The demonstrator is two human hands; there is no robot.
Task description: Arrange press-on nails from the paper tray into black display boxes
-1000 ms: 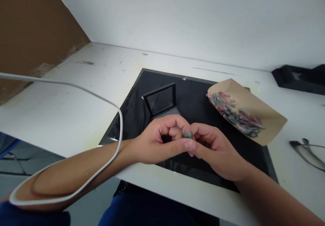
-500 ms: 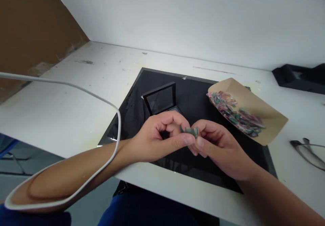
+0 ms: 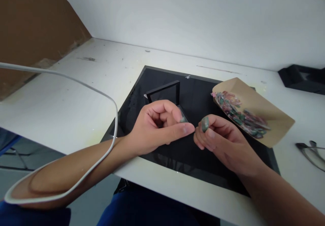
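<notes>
My left hand [image 3: 159, 127] is over the black mat, with thumb and curled index finger close together. A small greenish piece [image 3: 183, 119] shows at its index fingertip, partly hidden by the fingers. Just to the right, my right hand [image 3: 223, 141] pinches a small glossy green-brown piece [image 3: 204, 124] between thumb and index finger. The hands are close together at the fingertips. Behind my left hand stands a small black case [image 3: 165, 88] with its framed lid raised; my hand covers most of its base. I cannot make out what kind of pieces these are.
A tan paper tray [image 3: 276, 124] on the mat's right holds many small red and green glossy pieces [image 3: 238, 114]. Eyeglasses [image 3: 312, 151] lie at the far right, with a black holder [image 3: 302, 78] behind. A white cable [image 3: 83, 87] loops around my left forearm. The black mat [image 3: 162, 168] covers the table's middle.
My hands have drawn apart slightly. The green pieces, close together between my fingertips before, are now separate, one at each hand. The view has shifted a little.
</notes>
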